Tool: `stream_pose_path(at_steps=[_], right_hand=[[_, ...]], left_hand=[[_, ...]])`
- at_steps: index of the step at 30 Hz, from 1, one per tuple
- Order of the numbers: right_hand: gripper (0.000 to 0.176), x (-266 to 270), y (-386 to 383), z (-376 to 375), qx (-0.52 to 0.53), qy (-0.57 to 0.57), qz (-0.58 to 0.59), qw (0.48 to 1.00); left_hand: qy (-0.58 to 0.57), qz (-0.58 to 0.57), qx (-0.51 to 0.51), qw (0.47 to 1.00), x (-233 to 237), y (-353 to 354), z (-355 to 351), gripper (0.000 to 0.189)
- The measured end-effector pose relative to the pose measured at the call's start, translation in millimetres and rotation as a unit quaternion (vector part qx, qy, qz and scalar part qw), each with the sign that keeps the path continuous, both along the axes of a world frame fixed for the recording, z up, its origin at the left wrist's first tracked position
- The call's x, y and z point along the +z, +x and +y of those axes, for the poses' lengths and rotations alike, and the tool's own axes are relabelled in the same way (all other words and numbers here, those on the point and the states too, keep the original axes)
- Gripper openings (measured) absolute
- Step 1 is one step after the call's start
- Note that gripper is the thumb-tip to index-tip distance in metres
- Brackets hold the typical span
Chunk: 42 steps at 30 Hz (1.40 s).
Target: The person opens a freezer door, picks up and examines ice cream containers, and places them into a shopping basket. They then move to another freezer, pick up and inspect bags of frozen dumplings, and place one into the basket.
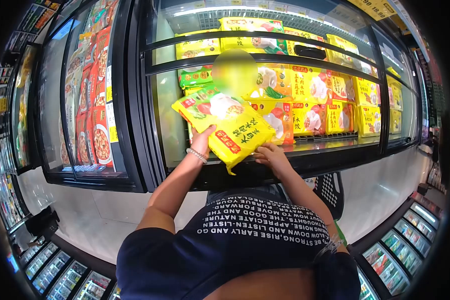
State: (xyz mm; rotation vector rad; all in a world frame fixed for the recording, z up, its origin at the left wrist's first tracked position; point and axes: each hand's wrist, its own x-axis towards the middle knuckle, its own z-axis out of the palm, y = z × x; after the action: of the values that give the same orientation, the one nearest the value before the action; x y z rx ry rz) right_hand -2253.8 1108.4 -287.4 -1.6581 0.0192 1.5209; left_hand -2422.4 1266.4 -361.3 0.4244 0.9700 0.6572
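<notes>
Tilted in front of me is a yellow and green bag of frozen dumplings (230,130), with a food picture and red labels on its front. My left hand (202,141) grips its left edge, the thumb on the front and the other fingers hidden behind; a beaded bracelet circles that wrist. At the bag's lower right corner, my right hand (272,157) is closed on the edge with its fingers bent. Just beyond the bag stands a glass-fronted freezer (265,62) holding stacked yellow dumpling bags (310,119).
To the left, another freezer case (135,100) displays red packages (101,135). A black perforated basket or cart part (331,192) is near my right side. More lit freezer cases (400,245) line the lower right. Yellow price signs (375,7) hang above.
</notes>
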Motion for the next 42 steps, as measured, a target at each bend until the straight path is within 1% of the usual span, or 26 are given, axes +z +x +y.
stream_pose_path(at_steps=[3,5,7,9,11,12,15,17,18,19,21,22,23,24,25,27,30,31,33,34,35,37,39,40,41,42], right_hand=[[0.036,-1.1,10.4,-7.1,-0.042,0.003,-0.06,0.997],[0.033,-4.8,17.4,-16.2,0.036,0.004,-0.176,0.984],[0.031,-10.5,20.8,-24.4,0.103,0.013,-0.28,0.954],[0.029,-14.6,19.2,-32.7,0.157,0.023,-0.369,0.916],[0.03,-14.7,19.6,-35.5,0.155,0.033,-0.353,0.922],[0.031,-13.3,20.3,-35.9,0.155,0.039,-0.346,0.925],[0.042,-15.6,28.0,-36.2,0.008,0.052,-0.203,0.978],[0.052,17.4,26.1,-24.6,-0.116,0.069,-0.103,0.986],[0.058,36.1,20.9,-20.6,-0.174,0.075,-0.05,0.981],[0.061,49.6,15.3,-19.1,-0.174,0.086,-0.005,0.981],[0.067,68.3,5.5,-14.3,-0.168,0.109,0.086,0.976],[0.067,69.2,3.0,-10.3,-0.139,0.145,0.109,0.974],[0.063,78.3,1.0,-2.5,-0.122,0.126,0.098,0.98],[0.059,77.9,2.0,3.3,-0.128,0.123,0.095,0.979],[0.055,77.1,4.9,6.9,-0.136,0.119,0.093,0.979],[0.048,79.4,12.9,9.3,-0.119,0.123,0.065,0.983],[0.041,81.3,19.0,3.8,-0.127,0.115,0.021,0.985],[0.039,80.9,21.9,0.7,-0.134,0.11,0.006,0.985],[0.04,74.1,37.1,-14.6,-0.12,0.159,-0.04,0.979],[0.041,77.7,45.2,-19.5,-0.111,0.186,-0.06,0.974],[0.042,89.1,55.4,-27.4,-0.102,0.192,-0.055,0.974],[0.049,121.1,72.9,-38.6,-0.068,0.203,-0.136,0.967],[0.056,137.7,102.8,-59.8,-0.012,0.177,-0.202,0.963],[0.059,156.7,108.3,-64.7,-0.025,0.161,-0.203,0.966],[0.061,167.5,115.2,-67.7,-0.022,0.198,-0.193,0.961],[0.061,171.4,124.6,-70.8,-0.019,0.234,-0.147,0.961]], left_hand=[[0.02,0.041,-0.028,0.999,-6.0,-13.0,30.0,0.058],[0.044,0.066,-0.055,0.995,-8.4,-15.9,44.5,0.066],[0.092,0.097,-0.078,0.988,-9.9,-13.6,54.4,0.068],[0.087,0.099,-0.085,0.988,-8.3,-13.5,57.8,0.07],[0.08,0.098,-0.092,0.988,-3.5,-11.3,57.2,0.072],[0.073,0.1,-0.097,0.988,7.7,-11.1,54.2,0.054],[-0.025,-0.01,-0.131,0.991,18.9,-21.3,49.9,0.046],[-0.141,-0.116,-0.096,0.978,21.8,-15.6,31.2,0.044],[-0.151,-0.142,-0.067,0.976,26.2,-6.6,16.8,0.044],[-0.113,-0.147,-0.03,0.982,32.8,8.2,0.1,0.043],[-0.025,-0.103,0.037,0.994,36.5,40.1,-31.9,0.039],[-0.064,-0.056,0.065,0.994,38.1,54.3,-44.8,0.039],[-0.104,-0.011,0.093,0.99,40.5,66.6,-55.1,0.039],[-0.139,0.039,0.099,0.985,58.0,75.3,-60.0,0.042],[-0.127,0.054,0.108,0.985,64.0,81.0,-65.7,0.046],[-0.143,0.025,0.08,0.986,81.7,79.1,-72.5,0.045],[-0.14,-0.042,-0.029,0.989,85.9,67.7,-79.4,0.049],[-0.145,-0.056,-0.089,0.984,88.1,61.9,-81.5,0.048],[-0.15,-0.082,-0.205,0.964,95.4,46.4,-86.6,0.051],[-0.138,-0.018,-0.236,0.962,117.8,39.0,-88.0,0.049],[-0.134,-0.034,-0.32,0.937,120.6,25.1,-81.7,0.041],[0.019,0.009,-0.331,0.943,130.6,5.9,-76.7,0.033],[0.144,0.003,-0.159,0.977,105.0,-1.8,-69.6,0.026],[0.209,0.03,-0.083,0.974,111.4,3.3,-62.2,0.031],[0.234,0.064,-0.097,0.965,90.4,5.3,-53.0,0.046],[0.164,0.055,-0.087,0.981,107.5,13.6,-48.0,0.05]])
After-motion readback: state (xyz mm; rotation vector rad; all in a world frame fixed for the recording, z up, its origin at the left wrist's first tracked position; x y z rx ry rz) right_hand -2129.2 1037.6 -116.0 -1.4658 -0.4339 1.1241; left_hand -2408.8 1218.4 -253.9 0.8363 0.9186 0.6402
